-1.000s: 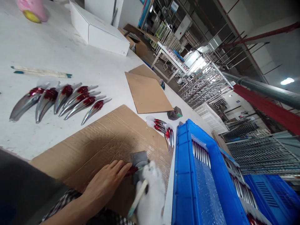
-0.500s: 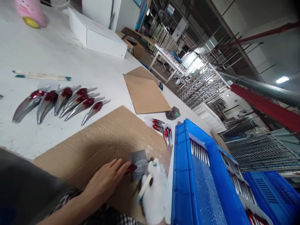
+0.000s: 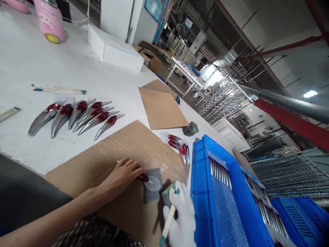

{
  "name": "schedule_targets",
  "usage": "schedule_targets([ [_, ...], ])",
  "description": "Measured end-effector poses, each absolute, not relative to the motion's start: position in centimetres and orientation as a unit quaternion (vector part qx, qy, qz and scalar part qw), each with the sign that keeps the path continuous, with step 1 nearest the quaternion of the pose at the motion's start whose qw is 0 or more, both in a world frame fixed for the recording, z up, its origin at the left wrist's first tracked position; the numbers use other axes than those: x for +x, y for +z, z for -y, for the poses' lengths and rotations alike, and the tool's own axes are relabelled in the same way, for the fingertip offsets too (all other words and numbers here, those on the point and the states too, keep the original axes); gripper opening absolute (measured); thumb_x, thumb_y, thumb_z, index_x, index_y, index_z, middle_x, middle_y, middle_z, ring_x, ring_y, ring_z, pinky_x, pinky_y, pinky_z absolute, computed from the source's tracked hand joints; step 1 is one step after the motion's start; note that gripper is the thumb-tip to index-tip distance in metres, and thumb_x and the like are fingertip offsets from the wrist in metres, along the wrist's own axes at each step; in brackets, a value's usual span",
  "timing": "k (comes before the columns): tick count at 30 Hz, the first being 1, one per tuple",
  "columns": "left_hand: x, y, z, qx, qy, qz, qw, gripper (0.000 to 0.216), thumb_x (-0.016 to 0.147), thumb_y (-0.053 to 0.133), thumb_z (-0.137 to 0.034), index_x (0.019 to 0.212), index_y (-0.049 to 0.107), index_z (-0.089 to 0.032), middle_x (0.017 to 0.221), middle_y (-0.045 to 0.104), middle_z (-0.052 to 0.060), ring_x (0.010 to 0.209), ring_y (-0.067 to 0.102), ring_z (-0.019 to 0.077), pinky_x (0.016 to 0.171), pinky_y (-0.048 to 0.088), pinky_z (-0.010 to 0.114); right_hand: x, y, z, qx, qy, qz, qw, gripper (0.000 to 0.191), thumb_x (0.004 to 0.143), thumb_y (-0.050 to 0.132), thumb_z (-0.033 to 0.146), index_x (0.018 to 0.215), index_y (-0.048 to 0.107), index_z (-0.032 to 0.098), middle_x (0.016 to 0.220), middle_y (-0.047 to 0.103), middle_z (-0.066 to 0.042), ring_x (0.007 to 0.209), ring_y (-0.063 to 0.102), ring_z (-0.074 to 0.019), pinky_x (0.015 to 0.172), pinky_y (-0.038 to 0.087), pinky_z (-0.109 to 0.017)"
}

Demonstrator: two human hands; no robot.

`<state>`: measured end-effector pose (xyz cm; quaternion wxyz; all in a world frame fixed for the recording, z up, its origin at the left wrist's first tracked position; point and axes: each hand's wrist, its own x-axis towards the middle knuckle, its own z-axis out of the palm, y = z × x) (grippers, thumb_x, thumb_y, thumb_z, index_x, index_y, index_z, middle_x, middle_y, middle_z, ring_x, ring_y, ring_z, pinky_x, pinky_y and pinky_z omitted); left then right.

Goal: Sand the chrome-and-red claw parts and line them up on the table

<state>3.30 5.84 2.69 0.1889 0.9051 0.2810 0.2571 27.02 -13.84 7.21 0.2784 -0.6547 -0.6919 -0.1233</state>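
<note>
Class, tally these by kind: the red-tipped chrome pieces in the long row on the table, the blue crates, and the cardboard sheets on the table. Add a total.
Red-tipped chrome pieces: 7
Blue crates: 2
Cardboard sheets: 3
Total: 12

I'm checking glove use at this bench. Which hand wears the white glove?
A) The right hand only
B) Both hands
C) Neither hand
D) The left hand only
A. The right hand is in a white glove and grips a pale stick, while the left hand is bare, its fingers on a red-tipped piece.
</note>
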Motion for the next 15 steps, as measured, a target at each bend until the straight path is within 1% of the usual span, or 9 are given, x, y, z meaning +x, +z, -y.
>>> schedule_targets([
  [2, 3.4, 1.6, -6.0, 0.902, 0.268, -0.285, 0.185, 0.039, 0.1, 0.042, -0.007, 0.118, 0.071, -0.027, 0.111, 0.076, 0.003, 0.111, 0.066, 0.0248, 0.113, 0.029, 0.049, 26.5, 6.9, 11.4, -0.682, -0.093, 0.703, 0.178, 0.052, 0.083, 0.071, 0.016, 0.133, 0.068, 0.029, 0.157, 0.049, -0.011, 0.145, 0.045, -0.0392, 0.109, 0.05, -0.063],
  [4, 3.5, 0.8, -5.8, 0.899, 0.276, -0.289, 0.179, 0.042, 0.099, 0.039, -0.004, 0.125, 0.067, -0.022, 0.119, 0.077, 0.006, 0.124, 0.062, 0.0267, 0.118, 0.026, 0.051, 25.0, 7.4, 8.5, -0.698, -0.052, 0.704, 0.119, 0.052, 0.08, 0.077, 0.02, 0.13, 0.071, 0.033, 0.158, 0.049, -0.007, 0.147, 0.041, -0.0409, 0.112, 0.044, -0.066],
  [7, 3.7, 0.2, -5.7, 0.895, 0.285, -0.299, 0.169, 0.041, 0.099, 0.04, -0.004, 0.125, 0.068, -0.02, 0.123, 0.077, 0.009, 0.131, 0.06, 0.0291, 0.119, 0.027, 0.054, 22.8, 9.3, 5.2, -0.686, -0.014, 0.719, 0.113, 0.046, 0.078, 0.084, 0.022, 0.121, 0.076, 0.033, 0.156, 0.052, -0.004, 0.144, 0.043, -0.0409, 0.116, 0.041, -0.062],
  [10, 4.1, -0.5, -5.8, 0.887, 0.295, -0.313, 0.166, 0.038, 0.1, 0.041, -0.005, 0.118, 0.071, -0.021, 0.123, 0.078, 0.008, 0.132, 0.06, 0.0293, 0.12, 0.029, 0.055, 22.7, 10.5, 4.4, -0.666, -0.003, 0.738, 0.11, 0.045, 0.079, 0.08, 0.016, 0.12, 0.076, 0.034, 0.155, 0.054, -0.002, 0.142, 0.046, -0.0376, 0.116, 0.042, -0.057],
  [13, 4.6, -1.3, -5.8, 0.881, 0.304, -0.321, 0.167, 0.036, 0.101, 0.043, -0.007, 0.115, 0.072, -0.023, 0.125, 0.078, 0.006, 0.134, 0.059, 0.027, 0.122, 0.026, 0.054, 23.5, 9.9, 4.6, -0.66, -0.014, 0.745, 0.098, 0.041, 0.082, 0.076, 0.017, 0.119, 0.076, 0.034, 0.155, 0.054, -0.002, 0.144, 0.043, -0.0359, 0.115, 0.042, -0.058],
  [15, 4.8, -1.7, -5.7, 0.879, 0.307, -0.324, 0.166, 0.035, 0.102, 0.044, -0.008, 0.117, 0.071, -0.024, 0.13, 0.076, 0.005, 0.136, 0.057, 0.0266, 0.124, 0.024, 0.054, 23.6, 9.3, 4.3, -0.664, -0.016, 0.74, 0.106, 0.037, 0.083, 0.077, 0.021, 0.116, 0.077, 0.036, 0.154, 0.054, -0.001, 0.145, 0.042, -0.0364, 0.116, 0.04, -0.059],
])
